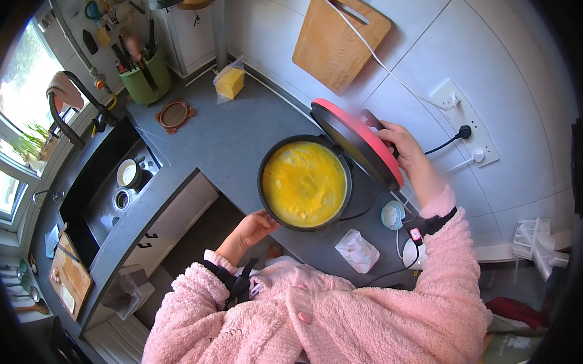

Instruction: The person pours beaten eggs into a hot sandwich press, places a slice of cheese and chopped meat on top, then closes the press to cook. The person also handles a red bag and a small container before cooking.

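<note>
A round black electric baking pan (262, 195) stands on the counter, its base covered by a wet, yellow, egg-like layer (303, 181) with paler patches. Its hinged red lid (367, 136) is raised and leans toward the wall. My right hand (407, 146) grips the dark handle on the lid's outer face. At the pan's near left side, my left hand (252, 228) has its fingers curled against the edge; the fingertips are partly hidden there. The pan's black cord runs out at its lower right.
Right of the pan lie a patterned packet (357, 251) and a small tub of white contents (393, 215). Behind are a bagged yellow block (230, 83), a trivet (175, 115) and a green utensil holder (146, 81). A sink (95, 213) is at left; plugged cords hang from wall sockets (467, 123).
</note>
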The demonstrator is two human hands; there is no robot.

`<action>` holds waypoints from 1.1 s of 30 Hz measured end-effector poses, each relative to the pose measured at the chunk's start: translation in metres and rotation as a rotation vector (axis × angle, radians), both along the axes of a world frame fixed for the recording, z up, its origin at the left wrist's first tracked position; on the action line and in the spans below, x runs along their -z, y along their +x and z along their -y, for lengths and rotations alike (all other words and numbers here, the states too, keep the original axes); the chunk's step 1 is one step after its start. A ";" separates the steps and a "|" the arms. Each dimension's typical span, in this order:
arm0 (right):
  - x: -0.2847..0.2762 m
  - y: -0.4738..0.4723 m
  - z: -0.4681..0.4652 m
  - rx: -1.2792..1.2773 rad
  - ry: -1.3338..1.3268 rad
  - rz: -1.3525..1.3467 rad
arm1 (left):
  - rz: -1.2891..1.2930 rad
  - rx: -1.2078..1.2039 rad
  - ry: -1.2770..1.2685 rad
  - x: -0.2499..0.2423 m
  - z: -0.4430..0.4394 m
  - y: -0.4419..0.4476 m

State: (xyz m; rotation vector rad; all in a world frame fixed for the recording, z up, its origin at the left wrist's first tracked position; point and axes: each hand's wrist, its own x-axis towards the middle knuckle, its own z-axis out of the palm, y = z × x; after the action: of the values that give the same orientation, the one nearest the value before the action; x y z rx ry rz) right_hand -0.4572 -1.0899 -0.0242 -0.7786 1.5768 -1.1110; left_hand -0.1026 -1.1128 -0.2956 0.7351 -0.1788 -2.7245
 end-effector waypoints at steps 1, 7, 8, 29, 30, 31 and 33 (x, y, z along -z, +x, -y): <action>0.000 -0.001 -0.006 0.009 -0.012 -0.001 | 0.010 -0.022 -0.001 0.001 0.000 -0.004; -0.007 -0.012 -0.034 -0.036 -0.171 -0.028 | -0.033 -0.145 0.007 0.009 0.000 -0.025; -0.009 -0.015 -0.037 -0.038 -0.183 -0.034 | -0.048 -0.156 0.006 0.010 0.000 -0.027; 0.041 -0.064 0.006 -0.012 -0.136 0.152 | 0.064 -0.054 -0.069 0.010 -0.008 -0.037; 0.045 -0.067 0.010 -0.051 -0.154 0.175 | 0.069 -0.062 -0.061 0.012 -0.007 -0.039; 0.050 -0.070 0.013 -0.016 -0.135 0.190 | 0.075 -0.065 -0.069 0.014 -0.008 -0.040; 0.058 -0.076 0.017 -0.043 -0.155 0.219 | 0.094 -0.069 -0.082 0.016 -0.009 -0.039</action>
State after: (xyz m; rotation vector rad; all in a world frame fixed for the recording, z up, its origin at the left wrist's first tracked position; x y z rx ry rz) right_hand -0.5331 -1.1066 -0.0823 -0.7612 1.2979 -1.2534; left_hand -0.1414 -1.1038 -0.3120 0.8308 -0.2787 -2.6027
